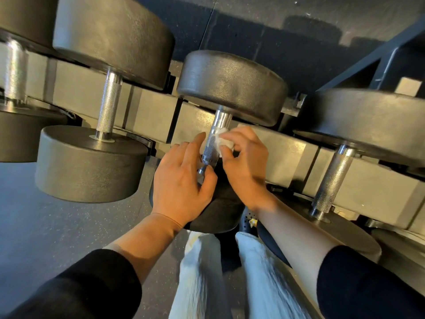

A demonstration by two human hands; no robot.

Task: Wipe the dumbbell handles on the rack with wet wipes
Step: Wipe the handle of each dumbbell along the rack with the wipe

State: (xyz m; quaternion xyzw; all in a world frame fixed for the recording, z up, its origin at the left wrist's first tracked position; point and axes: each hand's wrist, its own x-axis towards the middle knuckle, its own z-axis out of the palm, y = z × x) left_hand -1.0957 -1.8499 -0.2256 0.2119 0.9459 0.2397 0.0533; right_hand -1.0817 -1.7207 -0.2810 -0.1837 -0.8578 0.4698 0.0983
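Right hand (243,157) presses crumpled wipe (224,143) against knurled chrome handle (210,143).

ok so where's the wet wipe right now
Centre of the head view: the wet wipe is bunched in the right hand, against the right side of the middle dumbbell's handle.

I can read no text, number, brand or sign anywhere in my view. The rubber heads of the dumbbell (232,86) above my hands show only plain pebbled surface, and the rack rail (285,153) just beside it to the right carries no label I can make out.
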